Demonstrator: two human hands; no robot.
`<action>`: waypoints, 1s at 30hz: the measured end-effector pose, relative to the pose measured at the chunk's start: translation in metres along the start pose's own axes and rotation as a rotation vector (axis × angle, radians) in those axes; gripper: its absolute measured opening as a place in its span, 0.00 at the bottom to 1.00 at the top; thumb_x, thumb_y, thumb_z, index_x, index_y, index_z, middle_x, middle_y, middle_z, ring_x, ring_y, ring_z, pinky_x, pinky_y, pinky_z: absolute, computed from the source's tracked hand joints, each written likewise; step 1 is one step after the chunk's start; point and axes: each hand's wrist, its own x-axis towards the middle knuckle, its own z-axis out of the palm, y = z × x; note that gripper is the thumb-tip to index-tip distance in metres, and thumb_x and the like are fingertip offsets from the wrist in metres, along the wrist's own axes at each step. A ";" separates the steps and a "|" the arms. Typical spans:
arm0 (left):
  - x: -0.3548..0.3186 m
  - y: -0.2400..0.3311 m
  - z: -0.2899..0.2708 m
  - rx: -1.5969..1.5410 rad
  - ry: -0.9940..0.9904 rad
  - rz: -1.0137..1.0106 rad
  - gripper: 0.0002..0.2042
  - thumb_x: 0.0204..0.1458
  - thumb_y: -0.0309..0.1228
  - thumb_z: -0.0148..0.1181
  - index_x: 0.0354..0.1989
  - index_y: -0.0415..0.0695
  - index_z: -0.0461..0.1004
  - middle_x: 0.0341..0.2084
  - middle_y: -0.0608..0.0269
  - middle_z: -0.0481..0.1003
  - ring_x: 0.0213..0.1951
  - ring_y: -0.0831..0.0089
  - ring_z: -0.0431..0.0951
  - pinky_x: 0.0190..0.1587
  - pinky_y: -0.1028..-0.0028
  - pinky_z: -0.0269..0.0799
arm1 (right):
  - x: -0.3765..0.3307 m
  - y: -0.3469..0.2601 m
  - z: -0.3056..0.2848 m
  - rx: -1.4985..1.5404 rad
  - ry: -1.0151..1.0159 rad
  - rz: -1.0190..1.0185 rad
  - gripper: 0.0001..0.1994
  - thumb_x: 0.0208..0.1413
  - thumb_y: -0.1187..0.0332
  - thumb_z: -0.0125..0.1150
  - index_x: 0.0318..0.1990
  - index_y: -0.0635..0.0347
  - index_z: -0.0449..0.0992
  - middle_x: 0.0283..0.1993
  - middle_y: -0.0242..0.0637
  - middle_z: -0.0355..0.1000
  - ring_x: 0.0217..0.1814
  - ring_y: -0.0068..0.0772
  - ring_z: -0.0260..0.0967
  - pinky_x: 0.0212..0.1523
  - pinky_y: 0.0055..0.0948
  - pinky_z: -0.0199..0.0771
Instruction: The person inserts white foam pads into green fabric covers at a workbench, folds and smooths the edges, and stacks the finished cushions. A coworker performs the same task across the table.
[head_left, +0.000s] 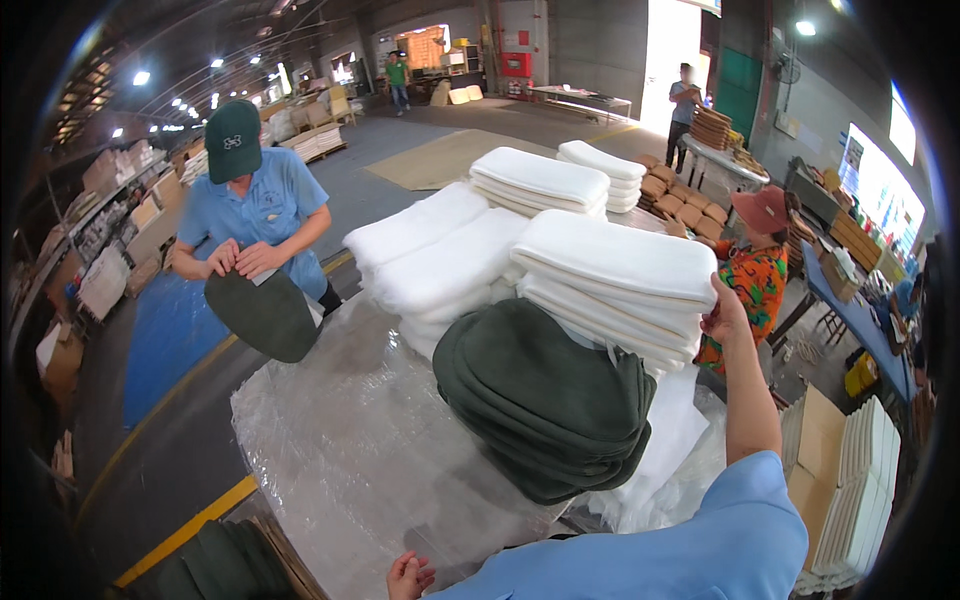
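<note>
At the right corner of a stack of folded white padding sheets (610,260), my right hand (725,312) grips the edge of the upper layers, its fingertips partly hidden. My left hand (410,576) is low by the table's near edge, empty, with its fingers loosely bent and apart. Between my arms sits a pile of dark green fabric covers (540,390), rounded in shape and leaning against the white stack. More white padding stacks (430,240) stand behind and to the left.
Clear plastic film covers the table (340,440). Across on the left, a co-worker in a blue shirt (262,205) handles a dark green cover (265,315). Another person in a patterned shirt (750,275) is at the right. Stacked pale panels (850,490) stand at my lower right.
</note>
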 end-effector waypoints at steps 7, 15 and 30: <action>-0.002 -0.007 -0.007 -0.023 0.056 -0.026 0.14 0.68 0.38 0.61 0.56 0.45 0.73 0.39 0.63 0.76 0.33 0.76 0.76 0.32 0.74 0.74 | -0.031 -0.001 0.062 0.203 -0.234 -0.034 0.34 0.56 0.57 0.75 0.68 0.52 0.69 0.66 0.44 0.71 0.70 0.55 0.67 0.64 0.69 0.71; -0.002 0.014 -0.042 0.211 -0.102 0.031 0.26 0.67 0.44 0.63 0.68 0.46 0.69 0.50 0.56 0.79 0.43 0.67 0.81 0.44 0.65 0.81 | -0.135 0.061 0.059 0.335 -0.242 -0.281 0.31 0.51 0.73 0.66 0.65 0.58 0.68 0.58 0.45 0.72 0.62 0.48 0.72 0.60 0.56 0.77; -0.031 0.115 -0.165 0.043 -0.045 0.044 0.30 0.73 0.49 0.49 0.72 0.36 0.63 0.64 0.52 0.74 0.59 0.61 0.78 0.60 0.63 0.76 | -0.390 0.365 0.023 0.200 -0.764 0.423 0.40 0.47 0.69 0.70 0.71 0.63 0.64 0.61 0.44 0.74 0.63 0.44 0.74 0.66 0.47 0.75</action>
